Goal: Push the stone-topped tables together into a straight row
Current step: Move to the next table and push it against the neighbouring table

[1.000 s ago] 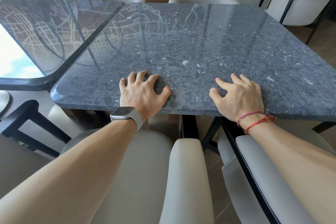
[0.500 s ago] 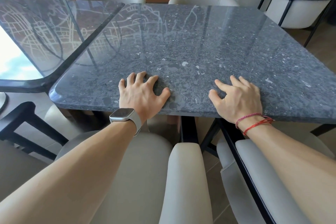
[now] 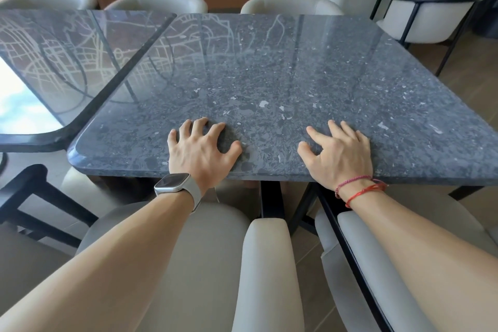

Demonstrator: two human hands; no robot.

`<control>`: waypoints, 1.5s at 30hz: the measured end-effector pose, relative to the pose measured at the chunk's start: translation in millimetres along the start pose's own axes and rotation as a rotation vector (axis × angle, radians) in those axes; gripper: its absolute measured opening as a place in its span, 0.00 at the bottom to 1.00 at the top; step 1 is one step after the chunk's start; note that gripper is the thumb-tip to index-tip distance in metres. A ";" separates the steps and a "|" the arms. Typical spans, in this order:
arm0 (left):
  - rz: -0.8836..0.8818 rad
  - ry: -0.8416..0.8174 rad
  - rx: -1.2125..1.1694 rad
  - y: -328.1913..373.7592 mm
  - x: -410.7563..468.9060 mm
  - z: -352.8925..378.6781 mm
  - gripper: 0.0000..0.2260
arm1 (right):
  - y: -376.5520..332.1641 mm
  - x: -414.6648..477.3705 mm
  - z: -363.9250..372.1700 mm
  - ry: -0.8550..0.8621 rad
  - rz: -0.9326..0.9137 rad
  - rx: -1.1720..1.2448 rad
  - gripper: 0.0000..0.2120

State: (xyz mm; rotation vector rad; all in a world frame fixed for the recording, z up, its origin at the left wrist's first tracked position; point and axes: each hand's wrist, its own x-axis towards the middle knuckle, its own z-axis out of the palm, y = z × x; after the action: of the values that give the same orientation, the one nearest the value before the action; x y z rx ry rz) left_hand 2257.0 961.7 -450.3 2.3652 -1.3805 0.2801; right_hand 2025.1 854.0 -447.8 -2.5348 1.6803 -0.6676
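Near table (image 3: pixel 283 83): dark speckled stone top, square with rounded corners, filling the middle of my view – its near edge runs right under my wrists.
Left table (image 3: pixel 67 62): same stone, at 10 o'clock from my hands; its right edge lies along the near table's left edge with a thin dark seam between, narrow at the far end and wider toward me, so the two tops sit at a slight angle.
Left hand (image 3: pixel 200 152): flat on the near table close to its near edge, fingers spread wide, fingertips bent and pressing the stone; gripping nothing.
Right hand (image 3: pixel 341 155): at 3 o'clock from the left, also on the top by the near edge, fingers splayed and curled, thumb out to the left – holding nothing.
Watch (image 3: pixel 172 183): on my left wrist, pale band.
Strings (image 3: pixel 358 188): red and pink, round my right wrist.
Near chairs (image 3: pixel 269 264): pale, padded, black-framed, tucked below my forearms at 6 o'clock.
Far chairs (image 3: pixel 291 4): pale backs beyond both tables at 12 o'clock; one more at 2 o'clock, apart from the table.
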 end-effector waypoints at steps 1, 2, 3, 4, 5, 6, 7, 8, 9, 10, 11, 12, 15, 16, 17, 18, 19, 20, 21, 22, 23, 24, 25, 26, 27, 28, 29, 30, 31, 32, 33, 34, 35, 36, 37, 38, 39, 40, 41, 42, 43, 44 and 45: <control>0.004 0.001 -0.004 -0.1 0.4 0.2 0.29 | -0.1 0.7 -0.4 0.005 -0.002 0.004 0.27; 0.005 -0.001 -0.009 -0.6 0.6 0.9 0.28 | -0.1 0.8 -0.1 0.005 -0.003 0.004 0.27; 0.003 -0.004 -0.014 -0.9 1.2 1.1 0.28 | -0.2 1.4 0.2 0.004 -0.004 0.000 0.27; 0.002 -0.006 -0.019 -0.8 1.5 1.6 0.28 | 0.4 2.2 0.0 0.003 -0.007 -0.006 0.27; 0.001 -0.006 -0.019 -0.8 2.0 2.3 0.28 | 0.4 3.5 0.0 0.001 -0.010 -0.007 0.27; 0.002 -0.004 -0.019 -1.0 3.5 2.9 0.28 | 0.1 4.7 0.1 -0.001 -0.012 -0.006 0.27; 0.004 0.000 -0.020 -1.1 4.8 3.3 0.28 | 0.2 5.2 -0.4 -0.005 -0.013 -0.006 0.27; 0.005 0.005 -0.022 -1.3 5.6 3.5 0.28 | 0.1 5.7 -0.3 -0.009 -0.017 -0.009 0.27; 0.007 0.009 -0.021 -1.8 5.8 3.6 0.28 | -0.3 5.9 0.1 -0.012 -0.018 -0.010 0.28; 0.009 0.013 -0.016 -1.6 6.0 3.8 0.28 | -0.8 6.2 0.4 -0.013 -0.018 -0.011 0.28; 0.009 0.015 -0.015 -1.2 6.9 4.3 0.28 | -1.1 7.2 0.5 -0.014 -0.018 -0.013 0.28; 0.006 0.016 -0.018 -0.8 8.0 4.9 0.28 | -0.8 8.6 0.6 -0.014 -0.017 -0.014 0.28; 0.000 0.009 -0.017 -0.6 11.5 6.7 0.28 | -0.6 12.6 2.1 -0.007 -0.021 -0.015 0.28; 0.001 0.005 -0.016 -0.4 12.4 6.8 0.29 | -0.7 13.2 2.4 -0.005 -0.021 -0.014 0.28; 0.002 0.004 -0.014 -0.7 14.1 6.6 0.29 | -0.9 14.6 2.7 -0.004 -0.021 -0.013 0.28; 0.004 0.004 -0.013 -0.7 15.6 6.4 0.29 | -0.8 15.7 2.9 -0.003 -0.022 -0.013 0.28; 0.005 0.004 -0.012 -0.4 16.6 6.4 0.29 | -0.4 16.3 2.8 -0.003 -0.023 -0.012 0.28; 0.007 0.005 -0.008 -0.4 17.4 6.8 0.29 | -0.6 17.0 3.0 -0.001 -0.025 -0.011 0.28; 0.009 0.003 -0.006 -0.3 17.3 7.4 0.29 | -0.7 16.8 3.1 0.001 -0.026 -0.010 0.28; 0.012 0.003 -0.005 -0.1 17.3 8.0 0.29 | -0.8 16.7 2.7 0.002 -0.025 -0.009 0.29; 0.013 0.001 -0.004 -0.3 17.5 8.3 0.29 | -1.1 16.6 2.5 0.000 -0.022 -0.010 0.29; 0.011 -0.002 -0.003 -0.4 17.3 8.6 0.29 | -1.4 16.4 2.3 -0.003 -0.018 -0.011 0.29; 0.011 -0.005 -0.001 -0.6 17.7 8.6 0.29 | -1.6 16.4 2.2 -0.004 -0.016 -0.010 0.29; 0.011 -0.007 -0.001 -0.6 18.2 8.7 0.29 | -1.9 16.7 2.4 -0.001 -0.016 -0.008 0.29; 0.012 -0.006 -0.002 -0.5 18.6 8.4 0.29 | -1.9 16.9 2.8 0.004 -0.017 -0.007 0.29; 0.015 -0.003 -0.003 -0.4 18.7 8.2 0.29 | -1.8 16.8 3.0 0.010 -0.018 -0.004 0.30; 0.018 -0.002 -0.002 -0.4 19.3 7.9 0.29 | -2.1 17.1 3.2 0.017 -0.019 0.000 0.30; 0.020 -0.005 -0.002 -0.6 19.7 7.8 0.29 | -2.1 17.7 3.3 0.025 -0.019 0.004 0.31; 0.021 -0.008 -0.004 -0.7 20.2 7.7 0.30 | -2.1 18.5 3.5 0.029 -0.018 0.005 0.32; 0.020 -0.009 -0.005 -0.8 20.4 7.8 0.30 | -2.2 19.2 3.6 0.030 -0.014 0.004 0.33; 0.020 -0.009 -0.003 -0.7 20.9 7.9 0.30 | -2.4 19.8 3.7 0.027 -0.012 0.004 0.33; 0.020 -0.008 0.001 -0.6 21.3 8.0 0.30 | -2.7 20.1 3.7 0.025 -0.012 0.002 0.33; 0.021 -0.010 0.005 -0.2 21.9 8.3 0.30 | -2.8 20.2 3.8 0.024 -0.013 -0.001 0.33; 0.019 -0.012 0.006 -0.1 22.9 8.8 0.30 | -2.8 20.8 4.2 0.024 -0.014 -0.006 0.32; 0.017 -0.013 0.005 0.0 23.9 9.4 0.30 | -2.8 21.3 4.5 0.025 -0.015 -0.009 0.31; 0.016 -0.011 0.003 -0.2 24.6 10.0 0.30 | -2.9 21.7 4.6 0.025 -0.014 -0.009 0.31; 0.016 -0.010 0.001 -0.5 25.6 10.6 0.30 | -3.1 22.5 4.5 0.023 -0.011 -0.007 0.30; 0.018 -0.010 -0.002 -0.8 26.2 11.3 0.30 | -3.1 23.2 4.4 0.019 -0.007 -0.005 0.29; 0.020 -0.009 -0.005 -0.9 27.1 11.7 0.30 | -3.0 24.1 4.6 0.014 -0.004 -0.007 0.29; 0.021 -0.010 -0.007 -0.8 27.8 12.2 0.30 | -2.9 24.9 5.1 0.008 -0.003 -0.011 0.29; 0.022 -0.009 -0.007 -0.7 28.2 12.4 0.30 | -3.2 25.4 5.2 0.003 -0.002 -0.011 0.29; 0.024 -0.005 -0.007 -0.8 29.0 12.4 0.30 | -3.8 26.3 4.7 0.000 -0.002 -0.009 0.29; 0.025 -0.002 -0.009 -0.9 30.3 12.4 0.30 | -4.2 27.5 4.3 -0.004 -0.001 -0.009 0.29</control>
State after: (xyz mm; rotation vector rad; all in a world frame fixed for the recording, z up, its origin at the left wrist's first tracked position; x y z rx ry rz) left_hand 2272.6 932.8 -450.9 2.3435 -1.4107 0.2777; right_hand 2039.3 830.5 -441.4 -2.5412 1.6845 -0.6565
